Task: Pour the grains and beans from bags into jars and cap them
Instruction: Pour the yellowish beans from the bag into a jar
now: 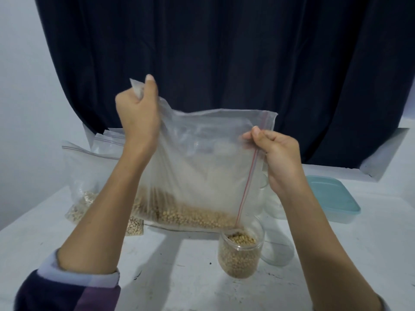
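Clear plastic, unprinted and with a red zip line, makes up the bag (197, 167) held tilted over the open jar (240, 252) on the white table (179, 277). Left hand (137, 113) clenches the bag's raised bottom corner in a fist, thumb up. Right hand (278, 158) pinches the zip edge between thumb and curled fingers. Tan beans (190, 215) pool along the bag's low edge, its mouth corner at the jar's rim; the jar is nearly full. Another bag (83, 187) lies behind, a lidded blue-topped container (332, 196) at right.

Both forearms raised, left hand (137, 113) higher, right hand (278, 158) pinching.
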The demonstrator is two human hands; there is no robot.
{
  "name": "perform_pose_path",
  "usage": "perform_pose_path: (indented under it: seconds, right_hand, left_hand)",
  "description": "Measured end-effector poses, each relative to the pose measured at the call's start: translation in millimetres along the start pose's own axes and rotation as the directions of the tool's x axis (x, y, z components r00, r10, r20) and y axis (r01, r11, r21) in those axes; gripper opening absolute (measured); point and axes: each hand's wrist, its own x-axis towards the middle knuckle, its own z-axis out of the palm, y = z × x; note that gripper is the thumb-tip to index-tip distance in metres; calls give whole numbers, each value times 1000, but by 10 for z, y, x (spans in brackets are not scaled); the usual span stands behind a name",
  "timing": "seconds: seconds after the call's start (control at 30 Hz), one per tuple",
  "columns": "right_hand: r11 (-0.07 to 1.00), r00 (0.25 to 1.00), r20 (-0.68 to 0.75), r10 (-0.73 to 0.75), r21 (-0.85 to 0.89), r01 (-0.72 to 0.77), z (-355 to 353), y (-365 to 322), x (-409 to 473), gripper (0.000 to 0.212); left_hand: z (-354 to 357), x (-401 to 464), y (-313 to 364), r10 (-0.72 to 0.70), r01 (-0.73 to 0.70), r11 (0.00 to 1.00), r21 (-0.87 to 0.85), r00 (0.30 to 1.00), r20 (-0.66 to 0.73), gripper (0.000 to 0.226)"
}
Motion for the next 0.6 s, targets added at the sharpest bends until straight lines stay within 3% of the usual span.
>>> perform_pose_path:
  seconds: [0.1, 0.27, 0.4, 0.53, 0.6]
  right_hand:
    - [999, 999, 48, 25, -28, -24, 57, 39, -46, 21]
    - [1000, 1000, -16, 6, 23, -6, -4, -17, -11, 20]
    - [999, 999, 31, 29, -21, -28, 73, 32, -62, 20]
    - [1000, 1000, -27, 3, 22, -2, -10, -37, -12, 19]
    - [1000, 1000, -11, -5, 7, 6, 15, -35, -20, 19]
  left_hand:
    - [42, -41, -30, -56, 57, 998, -13, 996, 63, 56]
    - [-42, 31, 5, -5, 6, 1000, 11, 1000, -18, 54]
    - [33, -20, -20, -46, 48, 999, -23, 995, 84, 60]
    - [-24, 23, 29, -14, 14, 1000, -9, 1000, -20, 56]
    - [-8, 25, 18, 4, -4, 999, -34, 1000, 4, 58]
